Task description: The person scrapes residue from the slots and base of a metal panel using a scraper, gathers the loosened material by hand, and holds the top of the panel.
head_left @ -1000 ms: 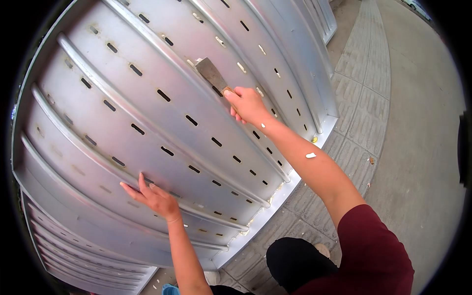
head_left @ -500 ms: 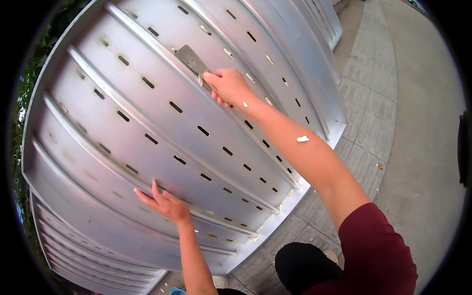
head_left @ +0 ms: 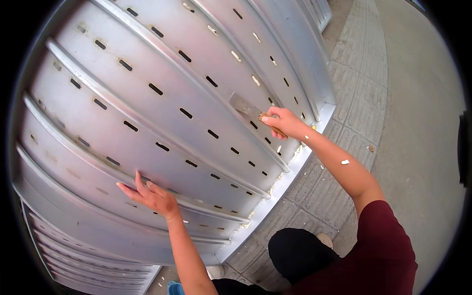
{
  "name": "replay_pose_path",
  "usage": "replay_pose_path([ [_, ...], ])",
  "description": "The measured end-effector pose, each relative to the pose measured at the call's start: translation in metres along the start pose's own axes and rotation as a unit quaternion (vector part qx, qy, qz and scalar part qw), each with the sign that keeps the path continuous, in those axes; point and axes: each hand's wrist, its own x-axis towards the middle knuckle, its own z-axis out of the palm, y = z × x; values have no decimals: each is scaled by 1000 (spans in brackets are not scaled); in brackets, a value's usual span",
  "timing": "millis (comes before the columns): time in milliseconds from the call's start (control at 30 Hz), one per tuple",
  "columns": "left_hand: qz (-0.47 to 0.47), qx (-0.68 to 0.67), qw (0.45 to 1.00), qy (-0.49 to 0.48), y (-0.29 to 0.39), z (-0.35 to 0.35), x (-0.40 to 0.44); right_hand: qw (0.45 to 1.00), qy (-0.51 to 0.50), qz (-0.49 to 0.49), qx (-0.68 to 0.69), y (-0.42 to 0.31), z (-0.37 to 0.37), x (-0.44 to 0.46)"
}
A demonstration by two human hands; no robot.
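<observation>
"What does the tool look like on your feed?"

"I've got a scraper [head_left: 247, 106]: flat grey metal blade, squared at the end, its face smudged, with a brownish handle. It sits over the right part of the metal panel [head_left: 162, 110], its tip near a raised rib. I can't tell whether the edge touches."

"Who has it?"

"My right hand [head_left: 282, 123], fingers closed around the handle, thumb along it towards the blade. My left hand [head_left: 156, 199] holds nothing I can see; its fingers are spread at a lower rib. Touching or just above, I can't say."

"And the panel?"

"Silvery with a pinkish sheen, curving away, ribbed lengthwise and pierced by rows of dark slots. Several have yellowish rims. White lumps [head_left: 255, 80] fill some near the scraper, and crumbs line the ledge [head_left: 276, 192] below. One white chip [head_left: 345, 162] rests on my right forearm."
</observation>
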Motion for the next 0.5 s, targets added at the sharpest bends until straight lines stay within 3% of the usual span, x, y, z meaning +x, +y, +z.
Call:
replay_pose_path([
  [100, 12, 36, 999, -4, -5, 1, -2, 988, 11, 123, -90, 126, -15, -47],
  [167, 23, 44, 999, -1, -7, 1, -3, 980, 59, 121, -147, 204, -20, -70],
  [233, 27, 37, 999, 7, -7, 2, -2, 975, 108, 109, -161, 220, -16, -92],
  [267, 30, 46, 998, 7, -8, 3, -3, 980, 126, 146, -48, 229, -13, -97],
  [367, 19, 38, 999, 5, -7, 4, -3, 978, 161, 131, 30, 246, 6, -92],
  [500, 31, 51, 998, 4, -7, 3, -5, 970, 182, 98, -128, 271, 22, -92],
])
